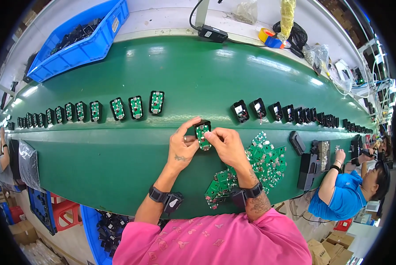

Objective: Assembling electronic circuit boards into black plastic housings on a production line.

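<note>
On the blue bin (89, 49), a pale label (115, 24) is too small to be read. Both forearms (162, 180) are extended over the green tabletop (114, 163). The black case (202, 122) is pinched in the left hand's (181, 149) grip; between both hands, the green circuit board (202, 134) inside is touched by the right hand (229, 148), whether pinched cannot be told.

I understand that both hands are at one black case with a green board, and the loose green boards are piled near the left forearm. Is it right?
Only the side is wrong: the head view shows the loose green boards piled near the right forearm. The rest holds.
</note>
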Demonstrator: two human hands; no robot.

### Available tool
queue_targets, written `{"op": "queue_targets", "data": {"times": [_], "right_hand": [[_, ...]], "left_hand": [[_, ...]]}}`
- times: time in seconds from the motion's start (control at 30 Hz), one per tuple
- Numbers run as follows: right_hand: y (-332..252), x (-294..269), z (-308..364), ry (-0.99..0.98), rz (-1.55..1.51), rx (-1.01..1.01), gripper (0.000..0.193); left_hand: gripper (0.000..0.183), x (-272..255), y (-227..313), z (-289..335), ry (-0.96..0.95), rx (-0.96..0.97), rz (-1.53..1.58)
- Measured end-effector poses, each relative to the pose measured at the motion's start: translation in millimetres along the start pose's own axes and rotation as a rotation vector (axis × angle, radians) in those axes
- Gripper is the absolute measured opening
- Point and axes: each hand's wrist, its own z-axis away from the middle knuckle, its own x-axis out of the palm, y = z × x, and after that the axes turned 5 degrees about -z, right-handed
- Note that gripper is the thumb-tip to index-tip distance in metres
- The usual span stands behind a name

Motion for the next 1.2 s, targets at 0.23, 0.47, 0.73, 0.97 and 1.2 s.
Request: {"op": "queue_targets", "data": {"times": [0.23, 0.47, 0.73, 0.97, 1.2], "right_hand": [[-1, -2, 2, -0.113, -0.116, 0.039, 0.032], [-8, 0, -1, 0.058, 0.077, -0.058, 0.032], [-9, 4, -2, 0.192, 0.222, -0.138, 0.035], [-3, 10, -1, 0.095, 0.119, -0.111, 0.034], [4, 6, 1, 0.038, 0.103, -0.215, 0.042]], "left_hand": [[0.058, 6, -3, 1, 0.094, 0.051, -0.190], [0.057, 7, 0, 2, 0.091, 0.043, -0.113], [0.041, 11, 12, 1, 0.011, -0.121, 0.220], [0.031, 6, -13, -1, 0.047, 0.039, -0.160], [0.033, 9, 8, -1, -0.013, -0.162, -0.036]]}}
